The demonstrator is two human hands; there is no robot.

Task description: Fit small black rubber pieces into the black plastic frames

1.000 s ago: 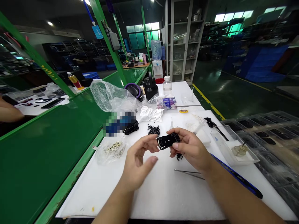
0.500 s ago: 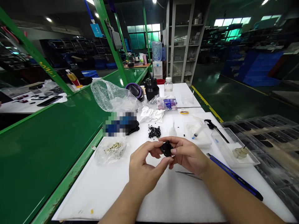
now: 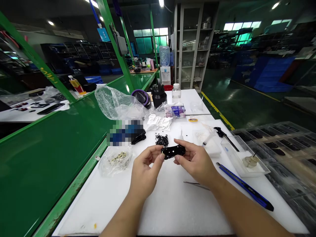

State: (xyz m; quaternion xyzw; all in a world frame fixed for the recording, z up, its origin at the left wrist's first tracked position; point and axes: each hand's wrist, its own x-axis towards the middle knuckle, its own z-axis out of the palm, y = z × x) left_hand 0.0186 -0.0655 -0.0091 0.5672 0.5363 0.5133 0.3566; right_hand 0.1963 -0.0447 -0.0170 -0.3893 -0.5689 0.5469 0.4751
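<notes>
Between my two hands is a small black elongated part [image 3: 173, 151], wider at its ends, with a pale spot near its middle. My left hand [image 3: 147, 171] pinches its left end between thumb and fingers. The right end sits in the closed fingers of my right hand [image 3: 196, 161]. Just behind the part lies a pile of tiny black pieces [image 3: 161, 140] on the white table. Tweezers [image 3: 196, 185] lie beneath my right wrist. A clear bag of small yellowish pieces [image 3: 118, 160] rests left of my hands.
A blue utility knife [image 3: 245, 187] lies right of my forearm, near a clear tray [image 3: 237, 166] holding a small jar. Behind are a syringe [image 3: 207, 140], white tissue [image 3: 159, 122] and a black flask [image 3: 158, 95]. A green conveyor [image 3: 49, 158] borders the table on the left.
The black part has been turned from a tilted, end-on pose to lie lengthwise across my view. My hands have moved apart to its two ends.
</notes>
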